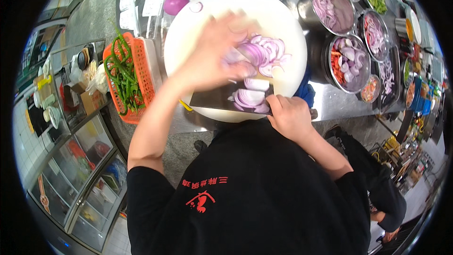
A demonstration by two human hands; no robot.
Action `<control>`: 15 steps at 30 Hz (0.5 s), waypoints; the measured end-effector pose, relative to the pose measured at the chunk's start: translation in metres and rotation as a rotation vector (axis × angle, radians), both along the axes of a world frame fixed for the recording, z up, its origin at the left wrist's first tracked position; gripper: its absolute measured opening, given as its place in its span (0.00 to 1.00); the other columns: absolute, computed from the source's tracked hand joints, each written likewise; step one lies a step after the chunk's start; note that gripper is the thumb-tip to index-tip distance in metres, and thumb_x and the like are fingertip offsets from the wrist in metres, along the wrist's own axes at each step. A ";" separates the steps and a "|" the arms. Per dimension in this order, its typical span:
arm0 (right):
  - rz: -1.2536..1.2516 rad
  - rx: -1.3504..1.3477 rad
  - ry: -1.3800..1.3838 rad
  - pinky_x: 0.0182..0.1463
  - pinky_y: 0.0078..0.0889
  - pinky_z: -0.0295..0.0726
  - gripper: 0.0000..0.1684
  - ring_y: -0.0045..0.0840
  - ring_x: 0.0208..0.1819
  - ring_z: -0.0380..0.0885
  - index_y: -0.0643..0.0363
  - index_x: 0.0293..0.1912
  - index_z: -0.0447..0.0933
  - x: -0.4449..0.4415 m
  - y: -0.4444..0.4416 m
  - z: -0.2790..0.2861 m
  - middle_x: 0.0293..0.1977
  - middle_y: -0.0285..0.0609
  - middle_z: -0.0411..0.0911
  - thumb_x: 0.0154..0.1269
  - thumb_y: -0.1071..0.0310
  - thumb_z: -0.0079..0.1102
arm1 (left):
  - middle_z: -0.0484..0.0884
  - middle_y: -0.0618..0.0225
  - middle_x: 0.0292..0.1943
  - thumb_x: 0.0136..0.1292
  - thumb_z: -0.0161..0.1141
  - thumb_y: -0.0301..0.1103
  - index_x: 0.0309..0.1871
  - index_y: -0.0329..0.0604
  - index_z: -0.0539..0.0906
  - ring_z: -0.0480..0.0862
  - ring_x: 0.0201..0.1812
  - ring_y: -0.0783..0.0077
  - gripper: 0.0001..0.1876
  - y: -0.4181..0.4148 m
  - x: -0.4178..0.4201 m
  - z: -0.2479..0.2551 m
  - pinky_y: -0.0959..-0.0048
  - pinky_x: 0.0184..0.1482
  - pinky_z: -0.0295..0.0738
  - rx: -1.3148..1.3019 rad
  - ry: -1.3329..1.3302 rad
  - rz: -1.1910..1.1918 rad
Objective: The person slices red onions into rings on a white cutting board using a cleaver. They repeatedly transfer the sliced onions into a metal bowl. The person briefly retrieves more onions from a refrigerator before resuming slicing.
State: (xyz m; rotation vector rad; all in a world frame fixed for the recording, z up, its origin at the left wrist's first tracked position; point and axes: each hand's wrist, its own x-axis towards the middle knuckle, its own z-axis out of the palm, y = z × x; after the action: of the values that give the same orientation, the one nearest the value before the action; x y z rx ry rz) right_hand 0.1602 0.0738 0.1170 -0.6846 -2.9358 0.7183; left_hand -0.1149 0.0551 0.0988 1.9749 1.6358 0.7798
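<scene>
My right hand (290, 113) grips the handle of a broad-bladed cleaver (212, 100) held flat over the near part of a round white cutting board (198, 24). On the blade lie sliced pieces of red onion (247, 100). My left hand (219, 49), blurred by motion, is over the board with its fingers spread, beside a heap of sliced red onion (267, 51); its thumb is near the slices, and whether it touches them is unclear. A small onion slice (196, 6) lies at the board's far left edge, near a whole red onion (176, 4).
An orange plastic basket (145, 78) of green chillies stands left of the board. On the right are several metal bowls, one with sliced onion (324, 9), another with onion chunks (350, 58). Paper slips (154, 3) bearing writing lie behind. Another person (384, 180) is at the lower right.
</scene>
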 end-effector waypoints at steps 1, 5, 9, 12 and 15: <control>-0.008 0.021 0.036 0.26 0.34 0.73 0.11 0.32 0.21 0.76 0.56 0.34 0.68 -0.003 0.003 0.004 0.22 0.38 0.71 0.55 0.68 0.61 | 0.57 0.56 0.77 0.60 0.64 0.56 0.75 0.54 0.65 0.51 0.79 0.49 0.41 -0.018 0.024 0.022 0.41 0.76 0.39 -0.127 0.095 -0.140; 0.014 0.213 0.169 0.28 0.27 0.70 0.09 0.23 0.23 0.73 0.53 0.32 0.68 -0.009 0.013 0.000 0.21 0.33 0.67 0.51 0.69 0.58 | 0.53 0.56 0.78 0.67 0.57 0.54 0.78 0.58 0.60 0.48 0.80 0.50 0.38 -0.044 0.067 -0.002 0.41 0.77 0.36 -0.227 0.183 -0.169; 0.030 0.354 0.217 0.29 0.25 0.69 0.08 0.21 0.24 0.72 0.52 0.31 0.68 -0.003 0.010 -0.008 0.22 0.31 0.66 0.51 0.69 0.59 | 0.51 0.56 0.79 0.71 0.52 0.51 0.78 0.57 0.57 0.47 0.80 0.50 0.35 -0.023 0.057 -0.033 0.42 0.77 0.34 -0.188 0.283 -0.060; 0.055 0.350 0.219 0.29 0.25 0.69 0.08 0.20 0.24 0.72 0.50 0.32 0.71 0.012 0.007 -0.001 0.22 0.31 0.66 0.50 0.69 0.60 | 0.51 0.56 0.79 0.71 0.52 0.55 0.78 0.60 0.57 0.47 0.80 0.50 0.35 -0.008 0.040 -0.073 0.39 0.76 0.33 -0.128 0.444 0.086; 0.013 0.288 0.174 0.30 0.25 0.71 0.15 0.21 0.26 0.74 0.49 0.40 0.77 0.040 0.003 0.009 0.23 0.31 0.66 0.48 0.67 0.63 | 0.52 0.56 0.79 0.69 0.54 0.56 0.78 0.61 0.57 0.48 0.80 0.50 0.37 0.005 0.020 -0.074 0.36 0.75 0.31 -0.129 0.434 0.058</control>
State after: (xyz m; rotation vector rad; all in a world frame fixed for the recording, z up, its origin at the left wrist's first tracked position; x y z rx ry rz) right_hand 0.2005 0.0771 0.1259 -0.5469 -2.8031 0.3249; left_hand -0.0952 0.0603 0.0244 2.1122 1.9336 0.2624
